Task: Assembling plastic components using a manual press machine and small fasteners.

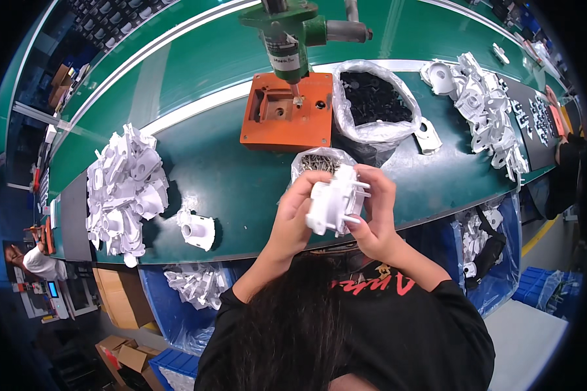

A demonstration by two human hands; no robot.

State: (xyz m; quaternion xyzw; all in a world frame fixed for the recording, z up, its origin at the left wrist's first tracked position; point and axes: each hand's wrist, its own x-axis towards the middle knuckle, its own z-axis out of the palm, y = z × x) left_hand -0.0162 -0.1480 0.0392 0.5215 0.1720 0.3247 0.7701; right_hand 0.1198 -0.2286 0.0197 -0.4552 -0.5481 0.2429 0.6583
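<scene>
Between my two hands, above the table's near edge, I hold a white plastic housing with thin posts sticking out to its right. My left hand grips its left side, fingers wrapped round it. The other side is held by my right hand, thumb at the lower posts and fingers along the top. Just beyond the housing stands a bag of small metal screws, partly hidden by it. Further off, an orange fixture block sits under a green press head with a thin tip pointing down.
A bag of black parts stands right of the fixture, beside a loose white part. White parts are heaped at left and right. One white part lies alone near the left front edge. Blue bins stand below; another person is far left.
</scene>
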